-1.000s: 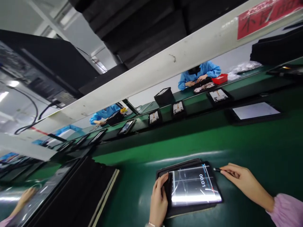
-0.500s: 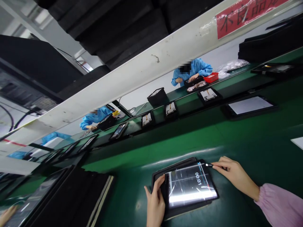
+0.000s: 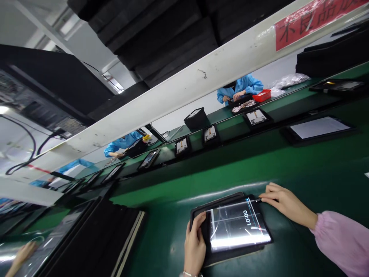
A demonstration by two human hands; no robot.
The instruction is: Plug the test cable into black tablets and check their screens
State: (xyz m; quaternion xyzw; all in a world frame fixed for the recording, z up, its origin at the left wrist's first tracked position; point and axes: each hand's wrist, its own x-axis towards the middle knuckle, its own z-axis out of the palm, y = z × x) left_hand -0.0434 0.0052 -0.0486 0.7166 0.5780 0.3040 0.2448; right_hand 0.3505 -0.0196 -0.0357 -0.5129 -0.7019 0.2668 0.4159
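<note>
—Showing "00:01" sideways on a lit screen: one tablet (image 3: 238, 227), lower centre-right, on a black pad (image 3: 220, 258). Other lettering?

—One red label (image 3: 314, 23), upper right, dark Chinese characters, "不良品" legible, the last cut by the frame. Mounted on a scuffed white rail (image 3: 173, 100).

—Hands?

—Left hand (image 3: 195, 244): half closed over the tablet's left edge, gripping it. Right hand (image 3: 284, 202): thumb and fingers pinched shut on a small dark plug (image 3: 257, 200) at the tablet's upper right corner; contact with the tablet, cannot tell.

—Materials?

—Screen, glossy, streaked with glare. Bench (image 3: 161, 238), smooth green, reflective. Slabs (image 3: 98, 238), matt black, pale-edged, lower left. Sleeve (image 3: 337, 238), pink, gathered cuff, lower right.

—Containers?

—Red bin (image 3: 263, 97), upper right, small white items inside. Black tray (image 3: 242, 100), beside it, a heap of pale pieces. Black box (image 3: 197, 120), right of centre, pale flat item on top.
</note>
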